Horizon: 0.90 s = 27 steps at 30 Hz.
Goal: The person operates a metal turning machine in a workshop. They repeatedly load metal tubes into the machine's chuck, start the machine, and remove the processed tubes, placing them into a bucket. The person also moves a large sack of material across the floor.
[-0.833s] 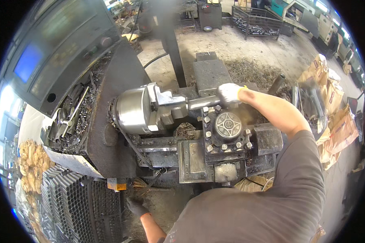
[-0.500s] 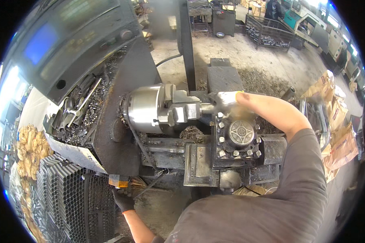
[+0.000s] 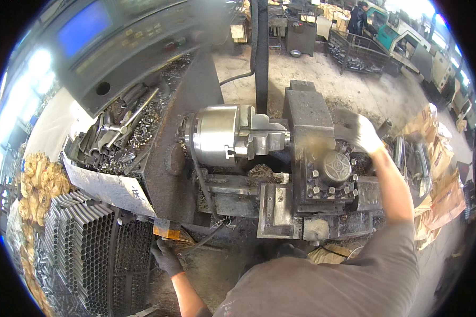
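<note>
My right hand (image 3: 360, 132), in a whitish glove, is smeared by motion on the right of the tool post (image 3: 322, 185) of a lathe. Whether its fingers are apart or closed cannot be made out. To the left sits the shiny chuck (image 3: 217, 136), its stepped jaws (image 3: 264, 138) around the short end of a metal piece (image 3: 287, 138). Low on the left, my left hand (image 3: 168, 259) wears a dark glove, its fingers apart just below an orange-yellow box (image 3: 166, 232) on the machine's front. It seems to hold nothing.
Stacked metal tubes (image 3: 84, 253) stand at the lower left. A tray of chips and hand tools (image 3: 116, 132) lies left of the chuck. A control panel with a blue screen (image 3: 84, 29) hangs above. Paper sacks (image 3: 439, 174) are at the right; another person (image 3: 358, 20) stands far back.
My right hand has left the metal piece at the chuck and moved right, past the tool post. My left hand has dropped slightly from the orange-yellow box. The whole view has shifted.
</note>
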Available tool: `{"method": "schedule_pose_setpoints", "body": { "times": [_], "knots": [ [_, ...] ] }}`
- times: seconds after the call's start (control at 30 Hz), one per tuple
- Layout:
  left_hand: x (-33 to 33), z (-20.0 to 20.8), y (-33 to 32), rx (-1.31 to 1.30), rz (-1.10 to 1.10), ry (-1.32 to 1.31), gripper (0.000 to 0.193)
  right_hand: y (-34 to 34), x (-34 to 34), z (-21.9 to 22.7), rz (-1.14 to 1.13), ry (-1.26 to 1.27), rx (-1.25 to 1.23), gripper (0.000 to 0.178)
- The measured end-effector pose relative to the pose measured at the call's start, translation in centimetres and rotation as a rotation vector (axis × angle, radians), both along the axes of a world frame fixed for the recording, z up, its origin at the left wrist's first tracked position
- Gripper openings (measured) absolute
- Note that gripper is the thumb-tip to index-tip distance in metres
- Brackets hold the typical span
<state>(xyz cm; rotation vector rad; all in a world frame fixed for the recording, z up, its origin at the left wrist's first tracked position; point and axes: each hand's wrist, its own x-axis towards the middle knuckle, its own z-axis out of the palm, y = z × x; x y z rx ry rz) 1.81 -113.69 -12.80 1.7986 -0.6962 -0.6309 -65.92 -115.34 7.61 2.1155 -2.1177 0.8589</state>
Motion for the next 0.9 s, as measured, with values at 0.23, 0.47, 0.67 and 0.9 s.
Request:
{"method": "schedule_pose_setpoints", "body": {
  "times": [0.23,0.47,0.67,0.9],
  "knots": [
    [-11.2,16.6,-8.7,-0.742,-0.272,-1.098,0.04,13.7,-10.7,-7.9,-0.621,0.255,0.367,0.045],
    [-25.8,30.1,-27.1,-0.386,-0.417,-1.298,0.082,16.0,-15.2,-12.9,-0.73,0.376,0.64,0.037],
    [-28.9,33.1,-32.5,0.01,-0.467,-1.317,0.087,20.4,-18.7,-16.7,-0.531,0.389,0.84,0.038],
    [-25.7,28.3,-17.5,-0.514,-0.456,-1.217,0.059,23.6,-20.1,-14.7,-0.599,-0.764,0.38,0.026]
  ]
}}
